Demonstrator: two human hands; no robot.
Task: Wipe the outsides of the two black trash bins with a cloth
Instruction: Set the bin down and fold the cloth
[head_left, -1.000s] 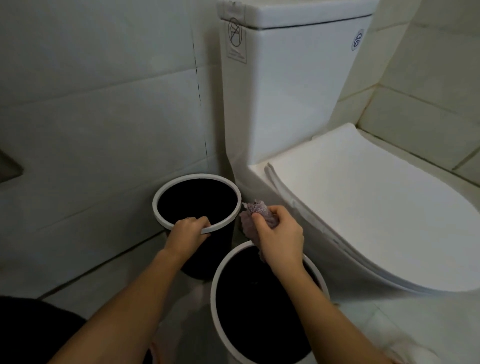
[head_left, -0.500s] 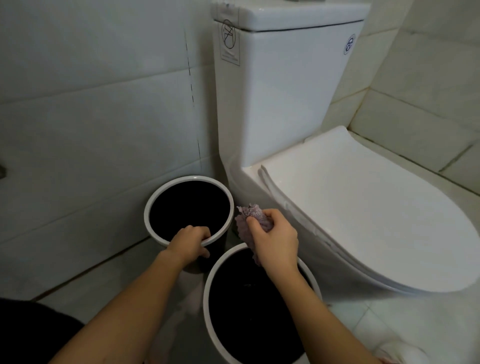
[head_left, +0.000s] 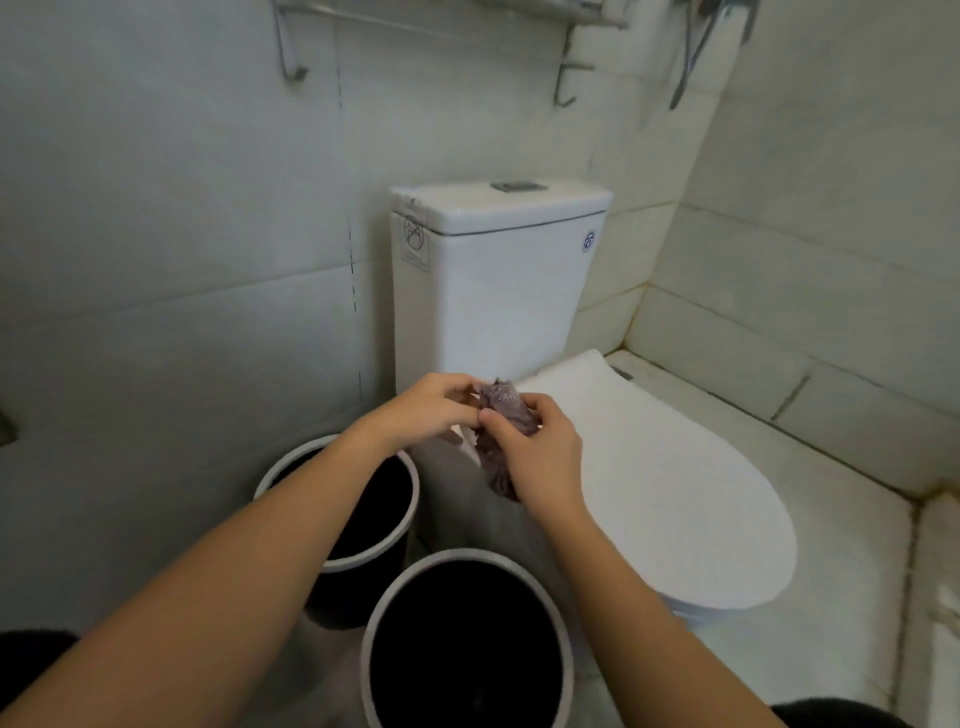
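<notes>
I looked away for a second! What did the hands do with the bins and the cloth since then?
The left hand let go of the far bin's rim and rose to the purple cloth, which both hands now hold above the bins. The right hand lifted too, keeping its grip on the cloth. The near bin, the far bin and the toilet stayed put.

Bins (head_left: 363, 525) tight betw. wall (head_left: 156, 312) & toilet (head_left: 493, 291)

Two bins on the floor left of the toilet (head_left: 649, 493): far bin (head_left: 400, 499) by the wall, near bin (head_left: 379, 613) before it; cloth (head_left: 506, 415) held above.
</notes>
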